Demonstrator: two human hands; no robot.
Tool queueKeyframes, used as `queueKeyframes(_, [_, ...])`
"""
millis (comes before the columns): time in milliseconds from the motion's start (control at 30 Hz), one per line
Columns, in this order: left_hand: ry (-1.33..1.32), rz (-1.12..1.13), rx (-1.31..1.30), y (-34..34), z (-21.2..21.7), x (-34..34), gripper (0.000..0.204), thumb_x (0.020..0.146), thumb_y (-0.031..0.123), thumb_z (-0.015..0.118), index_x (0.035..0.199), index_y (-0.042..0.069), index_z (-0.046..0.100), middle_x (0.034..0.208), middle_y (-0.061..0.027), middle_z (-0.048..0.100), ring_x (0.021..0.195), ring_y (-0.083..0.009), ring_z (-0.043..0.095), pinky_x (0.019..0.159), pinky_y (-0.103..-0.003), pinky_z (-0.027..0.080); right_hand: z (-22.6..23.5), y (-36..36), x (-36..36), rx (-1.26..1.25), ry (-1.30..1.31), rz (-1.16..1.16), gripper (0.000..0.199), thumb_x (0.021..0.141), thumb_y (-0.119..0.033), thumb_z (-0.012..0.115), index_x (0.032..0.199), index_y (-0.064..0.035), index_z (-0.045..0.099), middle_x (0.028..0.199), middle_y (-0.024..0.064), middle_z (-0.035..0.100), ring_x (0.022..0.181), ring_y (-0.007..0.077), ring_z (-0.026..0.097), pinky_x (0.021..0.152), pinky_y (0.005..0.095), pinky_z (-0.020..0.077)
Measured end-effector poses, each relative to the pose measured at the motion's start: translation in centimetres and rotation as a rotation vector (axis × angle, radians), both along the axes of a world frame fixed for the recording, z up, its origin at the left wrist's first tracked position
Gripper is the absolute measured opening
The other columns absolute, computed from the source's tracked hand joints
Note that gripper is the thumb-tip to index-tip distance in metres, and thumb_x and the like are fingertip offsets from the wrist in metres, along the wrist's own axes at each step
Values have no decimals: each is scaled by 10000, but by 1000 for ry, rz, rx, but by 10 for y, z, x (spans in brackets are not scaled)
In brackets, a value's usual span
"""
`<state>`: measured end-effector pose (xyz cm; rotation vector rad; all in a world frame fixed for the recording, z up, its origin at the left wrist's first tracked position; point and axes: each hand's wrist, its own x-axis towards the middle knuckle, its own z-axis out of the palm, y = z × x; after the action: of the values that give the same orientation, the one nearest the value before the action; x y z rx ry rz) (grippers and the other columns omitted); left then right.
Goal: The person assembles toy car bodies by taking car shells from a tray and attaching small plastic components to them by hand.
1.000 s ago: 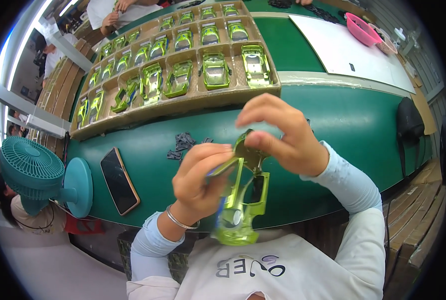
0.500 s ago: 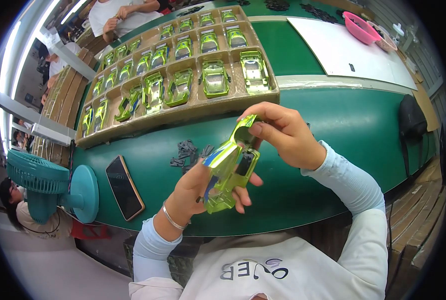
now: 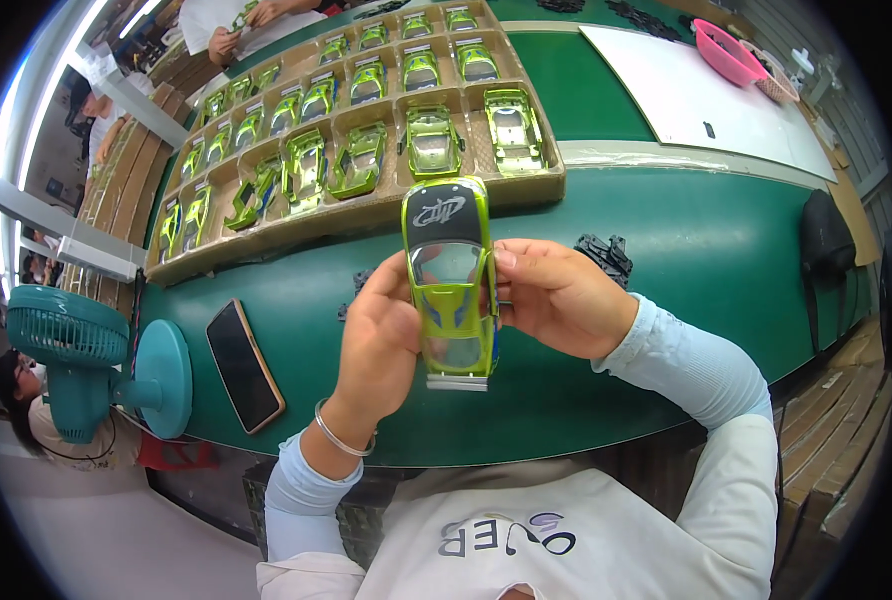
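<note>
Your left hand [image 3: 378, 330] and right hand [image 3: 561, 300] are both closed on one green car body shell [image 3: 448, 305], held up between them above the table. Left hand: has the shell's left side, fingertips hidden behind it. Right hand: pinches the right side, thumb along the edge and the other fingers curled beneath. Shell orientation: outer face up toward you, black panel with a pale mark at the far end, silver strip at the near end, clear windows between. A metal bangle [image 3: 344, 430] circles your left wrist. Small black parts [image 3: 606, 257] lie in a heap just beyond your right hand; further dark pieces [image 3: 363, 278] show partly behind the left. Far side: a divided cardboard tray [image 3: 526, 190] of similar green shells [image 3: 432, 142]; the held shell's far end overlaps its near wall in view. Left on the green table [image 3: 686, 240]: a phone [image 3: 244, 366] lying flat, then a teal fan [image 3: 68, 328]. Far right: a white board [image 3: 701, 95] with a pink basket [image 3: 730, 55] at its far end; a black bag [image 3: 824, 235] sits nearer. Far left, a co-worker's hands [image 3: 228, 42] are beyond the tray.
</note>
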<state>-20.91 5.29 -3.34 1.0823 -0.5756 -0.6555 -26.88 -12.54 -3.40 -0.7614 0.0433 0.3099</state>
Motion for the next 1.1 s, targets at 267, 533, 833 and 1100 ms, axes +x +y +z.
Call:
queueKeyframes(267, [401, -148, -199, 6, 11, -2, 362, 899, 158, 425, 1204, -22, 351, 1095, -112, 529, 970, -181, 551, 826, -318, 452, -2, 3, -1, 48, 65, 29, 210, 902, -251, 452, 946, -62, 534, 891, 23, 556, 812, 135, 511, 691, 279, 406])
queueKeyframes(533, [477, -247, -256, 12, 5, 1, 301, 906, 122, 403, 1176, -9, 390, 1064, -88, 547, 957, -156, 552, 828, -301, 446, 1, 4, -3, 10, 80, 38, 245, 905, -266, 442, 995, -56, 532, 952, 34, 572, 835, 131, 518, 711, 280, 404])
queueKeyframes(833, [456, -270, -222, 8, 9, 0, 332, 905, 150, 429, 1201, 5, 388, 1064, -67, 548, 964, -145, 543, 834, -314, 438, 2, 0, -2, -40, 52, 53, 264, 900, -281, 446, 1009, -62, 544, 967, 34, 584, 857, 128, 526, 731, 285, 404])
queueKeyframes(1100, [277, 26, -177, 15, 7, 25, 185, 884, 129, 482, 1034, 20, 478, 866, -55, 588, 783, -115, 570, 696, -253, 471, 0, -3, 0, -491, -23, -214, 234, 853, -128, 500, 1054, -11, 533, 943, 68, 579, 818, 123, 540, 699, 239, 420])
